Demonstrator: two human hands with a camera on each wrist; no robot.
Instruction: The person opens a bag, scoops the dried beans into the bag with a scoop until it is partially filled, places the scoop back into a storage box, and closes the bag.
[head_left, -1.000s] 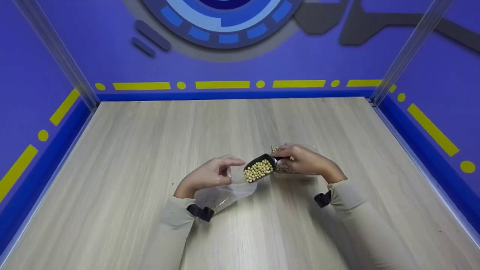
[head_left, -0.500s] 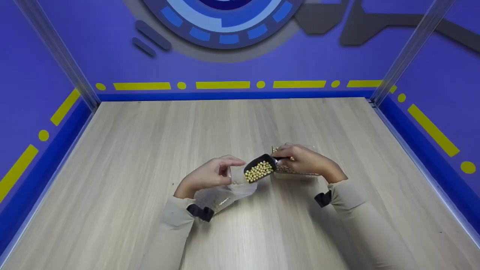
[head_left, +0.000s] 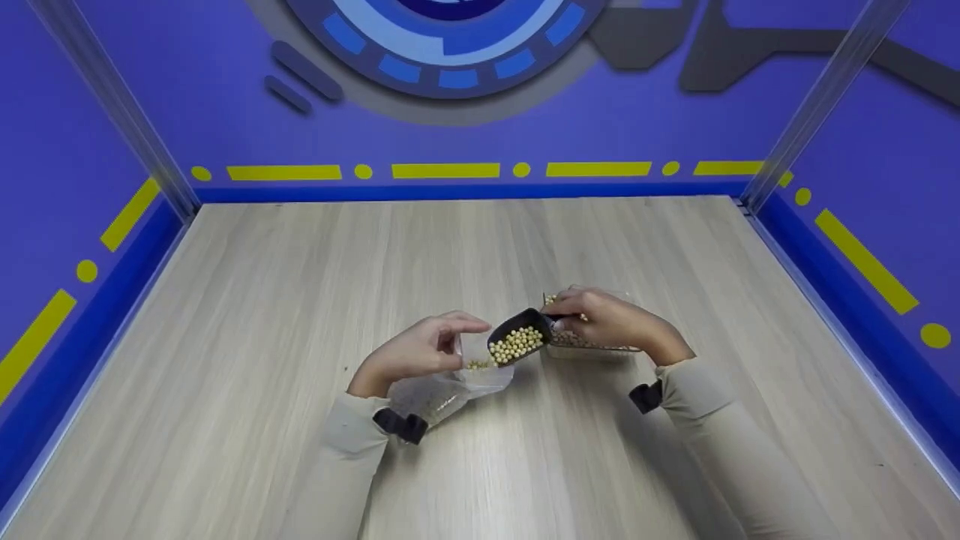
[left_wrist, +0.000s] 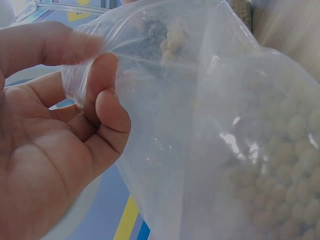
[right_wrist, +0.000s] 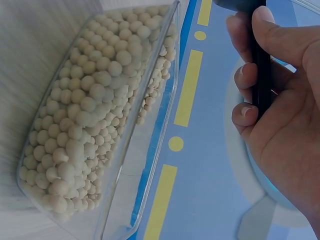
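My right hand (head_left: 600,319) grips the black handle (right_wrist: 261,70) of a small scoop (head_left: 536,319), which carries a heap of round, pale yellow beads (head_left: 516,345). The scoop's mouth tips left into the top of a clear zip bag (head_left: 431,397). Between thumb and fingers, my left hand (head_left: 420,346) pinches the bag's zip edge, holding the mouth wide. In the left wrist view, many beads (left_wrist: 285,185) fill the bag's lower part, and a few show through the plastic near the top beside the dark scoop.
Below my right hand stands a clear rectangular box (right_wrist: 115,200) with many of the same beads (right_wrist: 75,115) in it. The wooden tabletop (head_left: 337,262) reaches back to blue walls (head_left: 465,142) with yellow markings. Black bands (head_left: 401,426) sit at both wrists.
Several beads have slid from the scoop's front into the bag's mouth, so the heap is slightly smaller and more of the black scoop shows. Both hands have stayed nearly in place.
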